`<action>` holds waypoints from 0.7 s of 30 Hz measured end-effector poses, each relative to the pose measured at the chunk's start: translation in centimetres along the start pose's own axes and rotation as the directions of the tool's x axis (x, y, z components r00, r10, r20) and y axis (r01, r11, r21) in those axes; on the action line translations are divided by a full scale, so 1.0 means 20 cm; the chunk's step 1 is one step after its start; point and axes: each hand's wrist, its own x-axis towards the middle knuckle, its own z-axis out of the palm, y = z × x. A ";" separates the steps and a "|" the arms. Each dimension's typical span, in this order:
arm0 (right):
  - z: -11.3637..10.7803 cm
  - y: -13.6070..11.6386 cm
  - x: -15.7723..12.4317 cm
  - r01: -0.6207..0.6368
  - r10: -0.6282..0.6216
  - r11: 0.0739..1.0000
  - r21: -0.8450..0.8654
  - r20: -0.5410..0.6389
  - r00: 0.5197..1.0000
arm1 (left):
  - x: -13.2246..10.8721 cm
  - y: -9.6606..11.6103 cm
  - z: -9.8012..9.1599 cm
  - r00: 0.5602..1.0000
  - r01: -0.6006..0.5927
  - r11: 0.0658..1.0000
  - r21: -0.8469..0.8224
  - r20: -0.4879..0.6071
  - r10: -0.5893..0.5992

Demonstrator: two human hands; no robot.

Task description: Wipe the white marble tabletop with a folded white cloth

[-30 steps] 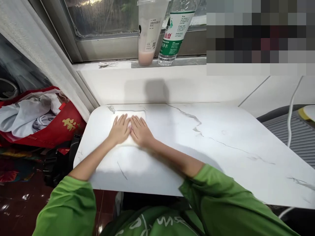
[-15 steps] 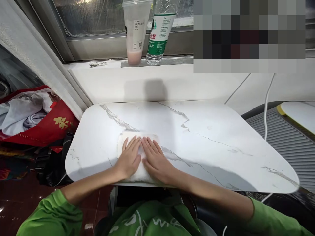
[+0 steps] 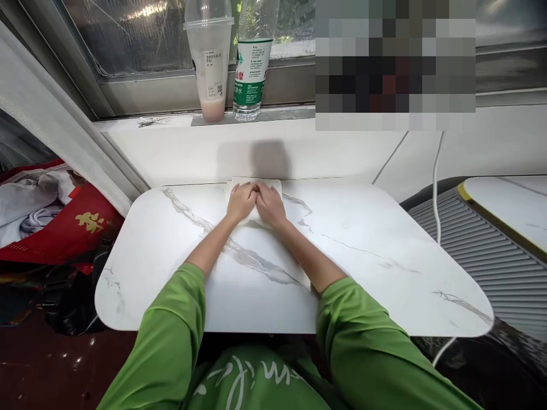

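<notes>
A folded white cloth [image 3: 274, 185] lies on the white marble-pattern table [image 3: 367, 267], at its far edge against the wall. My left hand [image 3: 240, 203] and my right hand [image 3: 270, 206] rest side by side on top of the cloth. Their palms face down and press on it, and the fingertips meet in the middle. The fingers lie on the cloth, slightly bent, and hold nothing. Both arms reach out straight across the table in green sleeves.
On the window sill behind stand a plastic cup with pink drink [image 3: 210, 62] and a water bottle with a green label [image 3: 250, 68]. A red bag with clothes [image 3: 64, 219] lies left of the table. To the right are a white cable [image 3: 436, 188] and a ribbed grey surface [image 3: 491, 267].
Both hands slid the cloth from the table's far left corner back to the near edge, then pushed it forward to the far edge at the middle. The view shifted right.
</notes>
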 end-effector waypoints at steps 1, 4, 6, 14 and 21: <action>-0.02 0.00 -0.05 0.013 -0.012 0.999 -0.037 0.025 1.000 | -0.04 0.02 0.01 0.999 -0.029 0.999 0.023 0.027 0.028; -0.09 0.01 -0.26 0.090 -0.077 0.985 -0.149 0.092 0.993 | -0.20 0.10 0.02 0.988 -0.123 0.986 0.111 0.107 0.111; -0.16 0.01 -0.44 0.176 -0.153 0.964 -0.200 0.124 0.980 | -0.34 0.18 0.03 0.982 -0.159 0.973 0.169 0.127 0.138; -0.48 0.03 -1.07 0.315 -0.276 0.931 -0.186 0.210 0.938 | -0.87 0.56 0.06 0.931 -0.329 0.927 0.179 0.227 0.286; -0.48 0.27 -0.95 0.091 -0.089 0.996 -0.023 0.082 0.993 | -0.62 0.64 0.22 0.911 -0.332 0.940 0.075 0.284 0.299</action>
